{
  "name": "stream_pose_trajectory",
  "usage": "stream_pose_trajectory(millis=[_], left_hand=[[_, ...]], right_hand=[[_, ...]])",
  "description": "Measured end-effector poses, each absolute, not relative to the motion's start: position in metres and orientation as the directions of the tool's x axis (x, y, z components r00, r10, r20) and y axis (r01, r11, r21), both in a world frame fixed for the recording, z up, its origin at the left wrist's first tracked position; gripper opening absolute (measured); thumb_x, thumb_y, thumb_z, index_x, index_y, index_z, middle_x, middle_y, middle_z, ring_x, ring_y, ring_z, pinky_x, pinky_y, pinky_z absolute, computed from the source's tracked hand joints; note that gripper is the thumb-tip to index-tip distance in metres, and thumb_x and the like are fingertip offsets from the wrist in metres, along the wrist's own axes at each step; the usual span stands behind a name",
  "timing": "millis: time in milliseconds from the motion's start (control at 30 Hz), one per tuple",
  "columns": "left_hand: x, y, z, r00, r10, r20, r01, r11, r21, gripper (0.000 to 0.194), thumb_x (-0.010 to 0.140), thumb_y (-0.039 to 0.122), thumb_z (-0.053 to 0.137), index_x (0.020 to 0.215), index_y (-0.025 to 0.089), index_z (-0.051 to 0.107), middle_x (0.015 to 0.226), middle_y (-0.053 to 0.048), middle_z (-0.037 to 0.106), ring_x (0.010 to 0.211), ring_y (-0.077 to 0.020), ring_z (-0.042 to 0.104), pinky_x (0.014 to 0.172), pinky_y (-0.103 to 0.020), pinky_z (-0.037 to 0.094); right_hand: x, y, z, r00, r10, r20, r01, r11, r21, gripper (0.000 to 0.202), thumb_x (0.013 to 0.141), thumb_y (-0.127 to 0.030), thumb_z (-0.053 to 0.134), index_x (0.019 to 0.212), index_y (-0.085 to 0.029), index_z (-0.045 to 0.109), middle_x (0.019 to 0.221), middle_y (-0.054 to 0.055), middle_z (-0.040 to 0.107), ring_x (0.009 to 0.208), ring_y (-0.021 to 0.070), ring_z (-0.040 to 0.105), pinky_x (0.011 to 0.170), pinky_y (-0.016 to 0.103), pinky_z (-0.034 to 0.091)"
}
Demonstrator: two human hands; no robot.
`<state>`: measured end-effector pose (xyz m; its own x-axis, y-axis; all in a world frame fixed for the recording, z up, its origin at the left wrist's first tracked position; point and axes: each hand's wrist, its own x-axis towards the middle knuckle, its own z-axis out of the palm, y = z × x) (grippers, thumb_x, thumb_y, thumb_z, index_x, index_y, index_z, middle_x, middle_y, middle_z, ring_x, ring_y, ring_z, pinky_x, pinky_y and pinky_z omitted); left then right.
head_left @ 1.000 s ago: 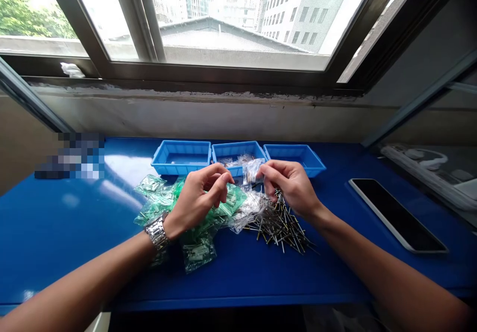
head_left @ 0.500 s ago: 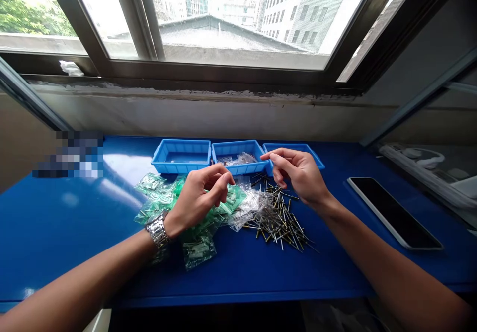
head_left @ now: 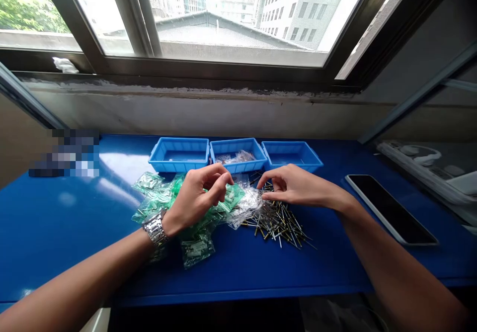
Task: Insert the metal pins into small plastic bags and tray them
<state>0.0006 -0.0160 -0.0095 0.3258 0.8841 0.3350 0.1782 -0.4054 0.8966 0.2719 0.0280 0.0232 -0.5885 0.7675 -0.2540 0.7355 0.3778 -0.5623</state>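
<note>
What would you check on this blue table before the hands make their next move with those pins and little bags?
1. Right hand free to pick: ok, fingers curled just above the pins, nothing seen in its grip.
2. Left hand free: cannot tell, its fingers curl over the green bags and hide what they may pinch.
3. Pins within reach: ok, a loose pile right under the right hand.
4. Clear bags at hand: ok, lying between the two hands.
5. Trays ready: ok, three in a row behind the piles; the middle one holds clear bags.
6. Phone out of the way: ok, lying apart to the right.
</note>
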Motion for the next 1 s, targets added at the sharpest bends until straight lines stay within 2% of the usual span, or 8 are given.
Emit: stream_pose_trajectory(millis=[367,600,733,867,1000], left_hand=[[0.001,-0.017,-0.008,0.33,0.885,0.327,0.191,-0.402,0.896,0.026,0.104,0.032,0.056,0.087,0.015,0.066,0.061,0.002,0.062,0.05,-0.0077,0.057,0.048,-0.017,0.049],[0.003,-0.016,-0.007,0.34,0.883,0.323,0.192,-0.401,0.896,0.026,0.104,0.033,0.056,0.087,0.015,0.066,0.061,0.001,0.062,0.051,-0.0077,0.058,0.048,-0.016,0.048],[0.002,-0.017,-0.006,0.345,0.884,0.314,0.198,-0.396,0.897,0.026,0.103,0.032,0.055,0.088,0.014,0.066,0.062,0.001,0.062,0.051,-0.0078,0.058,0.049,-0.016,0.049],[0.001,-0.017,-0.005,0.347,0.884,0.315,0.21,-0.4,0.892,0.025,0.103,0.031,0.056,0.088,0.014,0.067,0.062,0.001,0.063,0.051,-0.0079,0.059,0.049,-0.017,0.049],[0.002,-0.017,-0.005,0.351,0.883,0.312,0.219,-0.402,0.889,0.025,0.103,0.031,0.055,0.088,0.014,0.067,0.061,0.001,0.063,0.051,-0.0083,0.058,0.048,-0.017,0.048]], right_hand=[[0.271,0.031,0.009,-0.591,0.781,-0.201,0.686,0.356,-0.634,0.031,0.087,-0.049,0.075,0.092,-0.018,0.076,0.059,-0.001,0.061,0.05,0.0125,0.049,0.047,0.026,0.03],[0.269,0.03,0.014,-0.573,0.794,-0.203,0.689,0.332,-0.644,0.023,0.09,-0.04,0.071,0.084,-0.018,0.074,0.055,-0.003,0.054,0.049,0.0105,0.043,0.047,0.025,0.03],[0.271,0.028,0.019,-0.568,0.795,-0.214,0.706,0.337,-0.623,0.026,0.089,-0.043,0.073,0.087,-0.018,0.073,0.057,-0.003,0.055,0.049,0.0108,0.044,0.046,0.026,0.03],[0.273,0.026,0.02,-0.627,0.734,-0.26,0.684,0.359,-0.635,0.033,0.082,-0.052,0.079,0.084,-0.019,0.076,0.056,-0.004,0.05,0.049,0.0104,0.04,0.045,0.026,0.027],[0.272,0.025,0.017,-0.651,0.714,-0.26,0.665,0.37,-0.649,0.032,0.08,-0.051,0.081,0.08,-0.02,0.077,0.055,-0.005,0.048,0.048,0.0099,0.037,0.044,0.026,0.025]])
